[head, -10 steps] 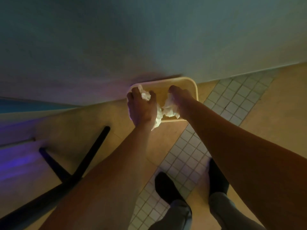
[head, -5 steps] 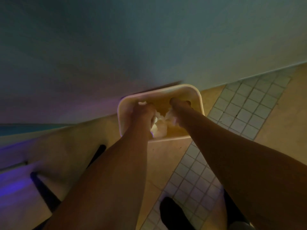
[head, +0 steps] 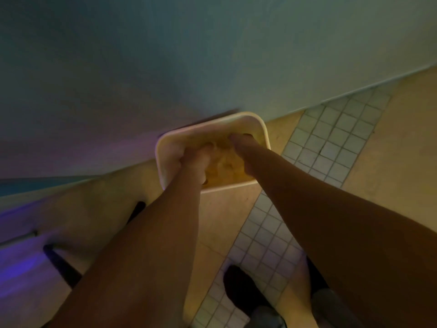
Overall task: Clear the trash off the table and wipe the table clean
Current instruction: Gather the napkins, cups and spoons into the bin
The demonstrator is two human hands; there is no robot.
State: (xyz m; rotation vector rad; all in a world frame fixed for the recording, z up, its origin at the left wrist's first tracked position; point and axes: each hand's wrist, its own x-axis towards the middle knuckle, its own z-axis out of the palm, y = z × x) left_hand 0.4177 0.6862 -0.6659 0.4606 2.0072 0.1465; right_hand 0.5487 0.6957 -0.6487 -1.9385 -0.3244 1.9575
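A cream rectangular trash bin [head: 264, 129] stands on the floor against the wall. Both my hands reach down inside it. My left hand [head: 195, 159] is at the bin's left side with its fingers curled on crumpled tissue [head: 222, 163], which looks yellowish in the dim light and fills the space between my hands. My right hand [head: 241, 146] is at the right side, its fingers pointing down into the bin and touching the tissue. Blur hides whether the right fingers grip it. The table is not in view.
A pale wall [head: 212, 55] rises right behind the bin. A strip of small white tiles [head: 331, 138] crosses the tan floor on the right. A black furniture leg [head: 61, 266] lies at lower left. My dark shoes [head: 241, 287] stand near the bottom.
Both hands have gone down from above the bin's rim into the bin with the tissue. The view has moved closer to the bin.
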